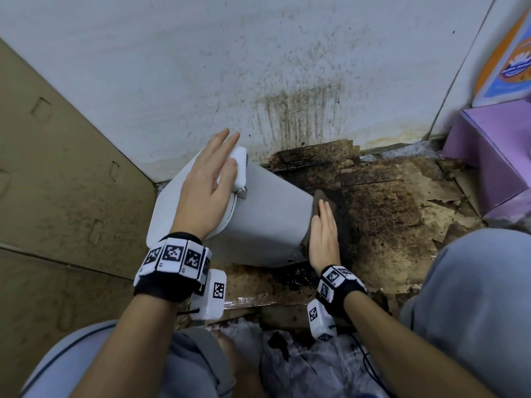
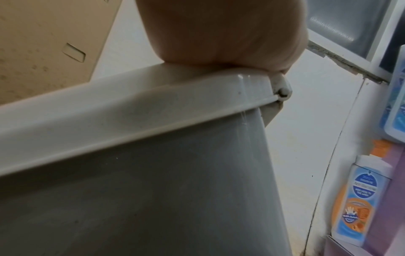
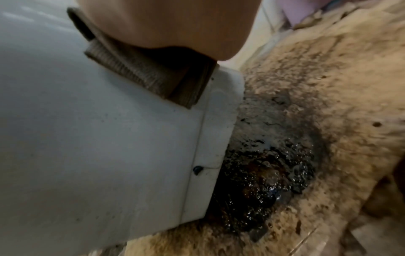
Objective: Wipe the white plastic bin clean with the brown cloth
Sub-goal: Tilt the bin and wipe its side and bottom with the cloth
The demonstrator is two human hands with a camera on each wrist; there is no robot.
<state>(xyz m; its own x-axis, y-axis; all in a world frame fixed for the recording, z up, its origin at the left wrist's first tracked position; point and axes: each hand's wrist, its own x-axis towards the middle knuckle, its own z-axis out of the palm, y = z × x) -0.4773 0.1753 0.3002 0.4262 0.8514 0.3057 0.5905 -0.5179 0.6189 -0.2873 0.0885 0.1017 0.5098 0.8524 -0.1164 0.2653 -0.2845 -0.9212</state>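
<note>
Ideally, the right hand (image 1: 323, 235), fingers straight and flat on the brown cloth (image 3: 151, 76), keeps even pressure along the tilted white plastic bin (image 1: 270, 222) near its base, clear of the black sludge (image 3: 260, 175), while the flat, open left hand (image 1: 208, 185) steadies the lid (image 2: 131, 114) beyond.

1. Supporting surface: the floor (image 1: 402, 214), covered with flattened cardboard sheets (image 1: 382, 196) that are heavily stained dark brown.
2. A wet, glossy black patch (image 3: 263, 173) lies on the cardboard, at the base of the bin.
3. The white plastic bin (image 1: 267, 222) rests tilted on the floor, its base edge touching the black patch.
4. A purple box (image 1: 494, 156) stands at the far right.
5. Crumpled clear plastic (image 1: 310, 366) lies at the near edge.
</note>
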